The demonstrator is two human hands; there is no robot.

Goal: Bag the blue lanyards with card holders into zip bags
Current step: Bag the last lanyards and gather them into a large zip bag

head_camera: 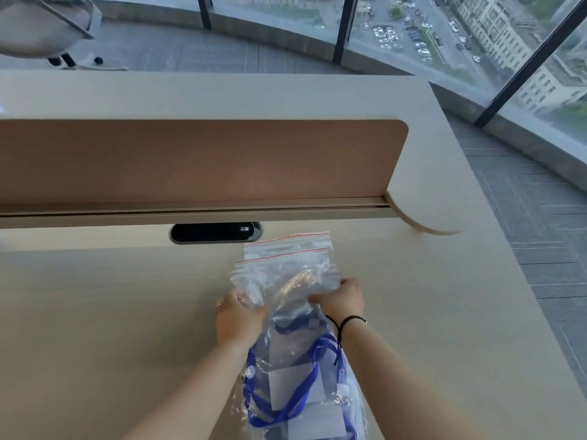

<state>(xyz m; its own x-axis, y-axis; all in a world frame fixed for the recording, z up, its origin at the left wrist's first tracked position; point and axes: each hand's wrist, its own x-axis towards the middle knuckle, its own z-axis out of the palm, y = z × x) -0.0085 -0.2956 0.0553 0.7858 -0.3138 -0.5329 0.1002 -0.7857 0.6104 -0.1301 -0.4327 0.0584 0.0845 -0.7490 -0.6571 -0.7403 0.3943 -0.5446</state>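
A pile of blue lanyards [295, 404] with clear card holders [292, 389] lies on the desk near the front edge, between my forearms, inside crinkled clear plastic. Beyond it lies a small stack of clear zip bags [286, 258] with red seal lines. The nearest zip bag [286, 281] is pinched at both sides. My left hand [236, 315] grips its left edge and my right hand [344, 300] grips its right edge. Whether the bag's mouth is open is unclear.
The light wood desk [111, 328] stretches wide to the left and right. A cable slot [216, 232] and a tan divider panel [197, 160] stand behind the bags. The desk's right edge [495, 258] drops to grey carpet beside glass walls.
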